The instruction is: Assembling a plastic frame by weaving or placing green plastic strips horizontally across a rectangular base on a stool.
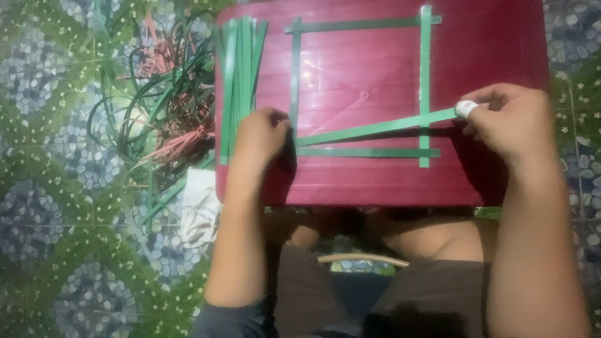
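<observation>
While both hands work on the dark red tabletop (375, 181), a slanted green strip (375, 129) runs between them. Left hand (263, 134) presses its near end down at the lower left corner of a square frame of green strips (360, 25); grip closed onto the strip there. Right hand (510, 119), one fingertip bandaged white, pinches the far end just past the frame's right side strip (426, 81). Spare strips (241, 75) lie bundled at the tabletop's left edge; a tangle of strips (163, 106) sits on the patterned floor (56, 188). Risk, as I judge it: the frame strips lie loose, so a tug on the slanted strip could skew the corners; the glossy surface would let them slide.
</observation>
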